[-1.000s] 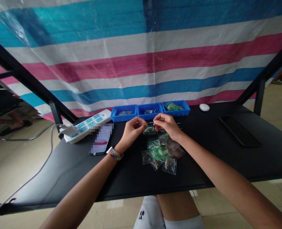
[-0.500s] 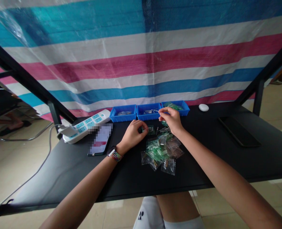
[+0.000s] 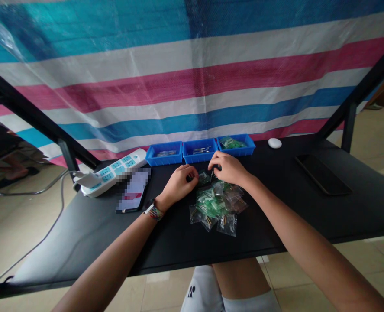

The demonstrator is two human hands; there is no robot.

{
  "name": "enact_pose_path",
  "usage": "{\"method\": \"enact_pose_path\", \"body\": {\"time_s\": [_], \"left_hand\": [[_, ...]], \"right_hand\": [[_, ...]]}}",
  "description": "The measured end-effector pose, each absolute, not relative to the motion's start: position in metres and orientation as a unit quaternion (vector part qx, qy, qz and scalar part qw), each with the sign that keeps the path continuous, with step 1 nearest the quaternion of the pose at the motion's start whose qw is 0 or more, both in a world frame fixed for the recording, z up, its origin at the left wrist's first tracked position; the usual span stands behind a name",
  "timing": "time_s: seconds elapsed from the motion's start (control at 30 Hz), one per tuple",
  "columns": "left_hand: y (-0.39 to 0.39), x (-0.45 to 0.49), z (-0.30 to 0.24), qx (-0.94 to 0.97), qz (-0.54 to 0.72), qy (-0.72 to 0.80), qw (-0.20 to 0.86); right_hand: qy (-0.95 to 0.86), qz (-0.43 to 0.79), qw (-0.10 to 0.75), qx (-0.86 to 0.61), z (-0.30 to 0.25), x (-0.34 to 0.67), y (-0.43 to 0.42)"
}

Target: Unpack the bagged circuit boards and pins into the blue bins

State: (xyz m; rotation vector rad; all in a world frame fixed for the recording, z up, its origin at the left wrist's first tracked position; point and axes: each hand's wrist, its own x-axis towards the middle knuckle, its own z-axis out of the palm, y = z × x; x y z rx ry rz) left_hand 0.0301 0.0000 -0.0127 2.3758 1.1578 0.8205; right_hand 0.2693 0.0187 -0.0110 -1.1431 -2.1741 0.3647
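Head view: left hand (image 3: 178, 184) curls beside the small green board (image 3: 204, 177), right hand (image 3: 228, 168) pinching there; keeping the board braced flat looks wise.

We read almost no text here. On the white shorts (image 3: 208, 292) at the near edge we see a small dark logo mark that looks like two letters, too small for us to read with certainty. The phone (image 3: 131, 195) left of the hands has its screen blurred, so we read nothing on it. The power strip (image 3: 114, 172) at the far left bears only teal socket faces, with no lettering we can make out.
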Motion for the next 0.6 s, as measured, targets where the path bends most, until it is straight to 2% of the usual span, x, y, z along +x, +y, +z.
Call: {"method": "enact_pose_path", "body": {"time_s": [0.13, 0.33, 0.47, 0.6], "left_hand": [[-0.0032, 0.0314, -0.013, 0.832, 0.29, 0.429, 0.197], [-0.0071, 0.0312, -0.0116, 0.842, 0.256, 0.446, 0.161], [-0.007, 0.0308, -0.0113, 0.845, 0.257, 0.44, 0.165], [-0.0064, 0.0318, -0.0109, 0.847, 0.261, 0.415, 0.207]], "right_hand": [[-0.847, 0.136, 0.28, -0.431, -0.015, 0.2735, 0.0183], [-0.848, 0.14, 0.271, -0.433, -0.0154, 0.2724, 0.0193], [-0.854, 0.14, 0.281, -0.415, -0.0145, 0.2752, 0.0212], [-0.829, 0.154, 0.331, -0.423, -0.0136, 0.2756, 0.0221]]}}
